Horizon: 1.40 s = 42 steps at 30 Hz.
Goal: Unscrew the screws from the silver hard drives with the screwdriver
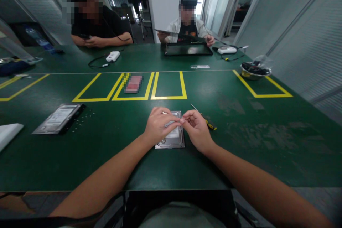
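A silver hard drive [173,141] with a white label lies on the green table in front of me. Above it my left hand [161,124] and my right hand [197,128] meet, fingertips pinched together over the drive's upper right part. Whatever they pinch, if anything, is too small to make out. Just right of my right hand lies a screwdriver [211,124] with a yellow and black handle, its shaft pointing up and left. Part of the drive is hidden under my left hand.
Another hard drive [58,117] lies at the left, small screws [80,119] scattered beside it. Yellow tape [168,97] outlines areas across the table. A metal bowl [255,73] with dark items stands at the right. Two people sit opposite; one holds a dark panel [181,36].
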Tool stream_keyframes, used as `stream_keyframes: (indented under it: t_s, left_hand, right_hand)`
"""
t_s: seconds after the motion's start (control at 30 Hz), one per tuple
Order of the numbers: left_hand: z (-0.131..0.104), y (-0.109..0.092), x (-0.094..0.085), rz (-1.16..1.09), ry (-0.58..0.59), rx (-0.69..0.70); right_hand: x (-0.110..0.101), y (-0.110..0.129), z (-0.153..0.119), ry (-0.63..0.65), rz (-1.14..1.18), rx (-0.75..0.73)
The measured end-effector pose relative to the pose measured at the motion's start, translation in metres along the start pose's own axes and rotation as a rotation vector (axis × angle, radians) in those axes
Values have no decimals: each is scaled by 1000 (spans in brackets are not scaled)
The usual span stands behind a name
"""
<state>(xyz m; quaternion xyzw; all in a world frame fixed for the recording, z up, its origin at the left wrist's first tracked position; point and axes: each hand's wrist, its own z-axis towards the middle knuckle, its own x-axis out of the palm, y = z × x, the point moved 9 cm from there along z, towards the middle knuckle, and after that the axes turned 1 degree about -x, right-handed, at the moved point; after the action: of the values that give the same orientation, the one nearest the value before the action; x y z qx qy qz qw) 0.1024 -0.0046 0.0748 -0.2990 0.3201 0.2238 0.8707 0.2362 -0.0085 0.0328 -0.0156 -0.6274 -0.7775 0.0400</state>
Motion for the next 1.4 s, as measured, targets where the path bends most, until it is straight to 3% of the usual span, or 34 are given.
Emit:
stream_keyframes:
  t_s: [0.23,0.43,0.5,0.63,0.73,0.87,1.0,1.13,1.27,1.4]
  left_hand:
    - [-2,-5,-1,-29,-7,34]
    - [-2,-10,-5,26,-45,54]
    - [-1,-8,-7,28,-60,25]
    - [0,-6,-7,-44,-62,2]
    - [0,-3,-9,-100,-94,-6]
    - [-1,3,-9,-140,-123,-31]
    - [-2,8,-10,-156,-130,-82]
    - [-3,14,-7,-174,-116,-148]
    - [-3,18,-2,-174,-80,-184]
    - [-1,19,-2,-139,-69,-216]
  right_hand:
    - [-1,1,-2,-16,53,58]
    - [-6,9,-2,13,-74,-4]
    - [-15,18,1,2,-273,-85]
    - [-24,34,11,70,-1031,-323]
    - [-40,24,21,108,-1449,-211]
    - [-52,11,23,173,-1682,7]
    - [-54,3,16,232,-1749,129]
    - [-54,2,11,259,-1765,138]
    - [-51,12,12,230,-1666,78]
    - [-34,19,11,228,-1447,-57]
